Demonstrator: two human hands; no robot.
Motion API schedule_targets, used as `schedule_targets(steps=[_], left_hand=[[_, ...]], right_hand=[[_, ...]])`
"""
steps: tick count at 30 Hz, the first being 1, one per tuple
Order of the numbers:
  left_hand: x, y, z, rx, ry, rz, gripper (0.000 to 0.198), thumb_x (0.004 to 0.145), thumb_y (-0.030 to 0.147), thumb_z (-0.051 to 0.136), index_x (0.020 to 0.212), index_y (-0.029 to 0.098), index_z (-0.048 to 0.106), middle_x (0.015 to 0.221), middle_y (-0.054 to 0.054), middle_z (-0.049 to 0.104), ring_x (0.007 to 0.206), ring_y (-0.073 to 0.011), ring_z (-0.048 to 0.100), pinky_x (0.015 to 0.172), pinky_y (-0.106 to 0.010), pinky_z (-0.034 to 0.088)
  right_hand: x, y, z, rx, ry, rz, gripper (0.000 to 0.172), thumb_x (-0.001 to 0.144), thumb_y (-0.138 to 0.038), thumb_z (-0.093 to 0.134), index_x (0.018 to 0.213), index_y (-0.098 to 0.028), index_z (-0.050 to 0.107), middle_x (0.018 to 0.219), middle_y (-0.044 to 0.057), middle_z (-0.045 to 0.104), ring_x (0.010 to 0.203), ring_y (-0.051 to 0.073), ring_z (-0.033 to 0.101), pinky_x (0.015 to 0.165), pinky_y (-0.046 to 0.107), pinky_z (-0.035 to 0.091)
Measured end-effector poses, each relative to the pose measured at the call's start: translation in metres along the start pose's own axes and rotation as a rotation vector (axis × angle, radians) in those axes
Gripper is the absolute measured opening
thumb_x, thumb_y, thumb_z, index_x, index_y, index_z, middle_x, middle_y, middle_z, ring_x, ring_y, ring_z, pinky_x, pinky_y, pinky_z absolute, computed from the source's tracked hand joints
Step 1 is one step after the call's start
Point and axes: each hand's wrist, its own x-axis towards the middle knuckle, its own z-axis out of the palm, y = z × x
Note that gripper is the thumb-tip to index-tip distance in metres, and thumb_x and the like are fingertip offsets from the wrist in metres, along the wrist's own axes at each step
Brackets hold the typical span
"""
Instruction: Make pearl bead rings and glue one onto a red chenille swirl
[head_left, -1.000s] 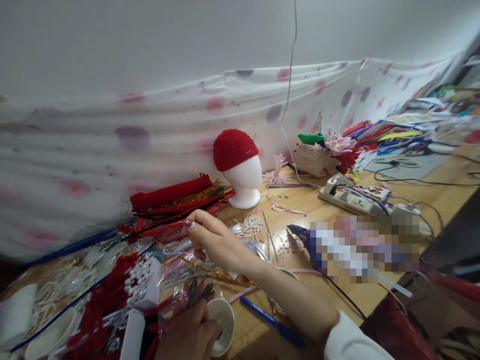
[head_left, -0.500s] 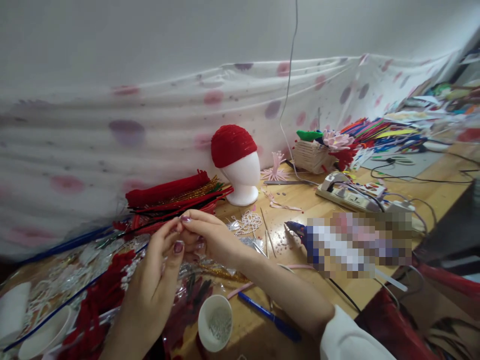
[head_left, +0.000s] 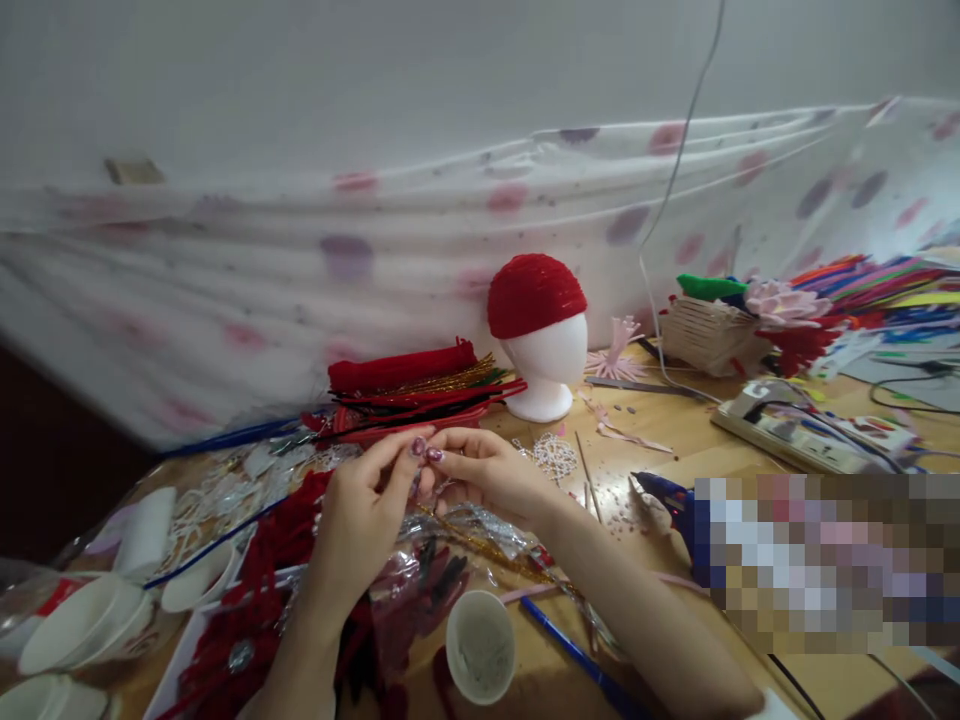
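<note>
My left hand [head_left: 369,510] and my right hand [head_left: 487,472] meet fingertip to fingertip above the cluttered table. Thumb and forefinger are pinched together on each side. Whatever lies between the fingertips is too small or hidden to make out. Below them are clear plastic bags [head_left: 409,560] and gold twisted strands [head_left: 465,540]. A white paper cup [head_left: 481,648] stands just in front, with small silvery bits inside. Beside it lies a blue pen [head_left: 570,640]. Behind my hands is a bundle of red fuzzy stems [head_left: 401,368].
A white foam head [head_left: 544,365] wears a red cap [head_left: 536,295]. A blue-nosed glue gun [head_left: 667,495], partly pixelated, lies right of my right forearm. Further right is a power strip [head_left: 795,430] with cords. More paper cups [head_left: 79,625] crowd the left, near a blue stem [head_left: 217,545].
My view has swung left, so the table's things sit further right. My left thumb has closed up to the forefinger, and both hands' fingertips are still together.
</note>
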Motion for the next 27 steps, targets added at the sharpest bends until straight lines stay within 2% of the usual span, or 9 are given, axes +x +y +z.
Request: schedule_targets(steps=[3, 5, 8, 13, 16, 20, 23, 27], left_hand=[[0.002, -0.008, 0.001, -0.033, 0.029, -0.006, 0.026, 0.090, 0.040, 0.058, 0.093, 0.018, 0.072, 0.075, -0.001, 0.074, 0.070, -0.0158, 0.068, 0.064, -0.023, 0.053], [0.004, -0.013, 0.000, -0.061, 0.049, -0.017, 0.022, 0.088, 0.037, 0.060, 0.085, 0.018, 0.070, 0.066, 0.001, 0.071, 0.060, -0.0139, 0.065, 0.056, -0.021, 0.051], [0.007, -0.017, -0.004, -0.044, 0.061, 0.010, 0.017, 0.086, 0.032, 0.061, 0.078, 0.018, 0.069, 0.064, 0.002, 0.070, 0.057, -0.0125, 0.063, 0.054, -0.020, 0.048], [0.012, -0.020, -0.007, 0.012, 0.031, 0.008, 0.015, 0.088, 0.026, 0.057, 0.080, 0.018, 0.068, 0.067, 0.001, 0.070, 0.060, -0.0132, 0.065, 0.056, -0.021, 0.048], [0.013, -0.021, -0.007, 0.137, 0.060, 0.088, 0.015, 0.088, 0.021, 0.055, 0.078, 0.018, 0.066, 0.070, 0.000, 0.070, 0.063, -0.0137, 0.063, 0.061, -0.023, 0.048], [0.013, -0.022, -0.006, 0.242, 0.090, 0.171, 0.016, 0.088, 0.018, 0.052, 0.076, 0.018, 0.063, 0.072, -0.001, 0.069, 0.066, -0.0149, 0.062, 0.062, -0.025, 0.046], [0.014, -0.022, -0.007, 0.232, 0.090, 0.190, 0.016, 0.088, 0.017, 0.052, 0.076, 0.018, 0.063, 0.073, -0.001, 0.069, 0.066, -0.0148, 0.062, 0.061, -0.025, 0.045], [0.014, -0.023, -0.010, 0.123, 0.042, 0.122, 0.016, 0.092, 0.024, 0.052, 0.083, 0.019, 0.065, 0.074, 0.000, 0.069, 0.065, -0.0135, 0.062, 0.061, -0.024, 0.047]], right_hand=[[0.003, 0.004, -0.001, -0.009, 0.026, 0.017, 0.034, 0.073, -0.038, 0.082, 0.084, -0.011, 0.064, 0.072, 0.002, 0.070, 0.064, 0.009, 0.066, 0.064, 0.022, 0.054], [0.005, 0.006, -0.001, 0.009, 0.042, 0.034, 0.036, 0.072, -0.037, 0.084, 0.087, -0.012, 0.062, 0.070, 0.001, 0.070, 0.065, 0.009, 0.068, 0.066, 0.022, 0.055], [0.007, 0.009, -0.003, 0.051, 0.061, 0.077, 0.037, 0.071, -0.034, 0.085, 0.088, -0.014, 0.058, 0.070, 0.000, 0.070, 0.067, 0.011, 0.070, 0.066, 0.022, 0.056], [0.011, 0.015, -0.006, 0.099, 0.173, 0.114, 0.035, 0.068, -0.029, 0.088, 0.085, -0.014, 0.061, 0.077, 0.001, 0.073, 0.066, 0.009, 0.069, 0.059, 0.018, 0.057], [0.014, 0.020, -0.007, 0.113, 0.232, 0.117, 0.034, 0.064, -0.026, 0.090, 0.084, -0.013, 0.065, 0.077, 0.001, 0.072, 0.064, 0.008, 0.067, 0.058, 0.017, 0.056], [0.017, 0.023, -0.005, 0.149, 0.292, 0.125, 0.034, 0.059, -0.023, 0.092, 0.080, -0.013, 0.068, 0.075, -0.001, 0.070, 0.065, 0.007, 0.068, 0.063, 0.016, 0.058], [0.016, 0.022, -0.001, 0.160, 0.314, 0.144, 0.031, 0.059, -0.022, 0.092, 0.078, -0.012, 0.070, 0.073, -0.002, 0.068, 0.060, 0.004, 0.065, 0.062, 0.014, 0.056], [0.015, 0.020, 0.000, 0.163, 0.275, 0.170, 0.027, 0.063, -0.020, 0.091, 0.076, -0.010, 0.070, 0.070, -0.003, 0.066, 0.053, 0.001, 0.059, 0.054, 0.010, 0.051]])
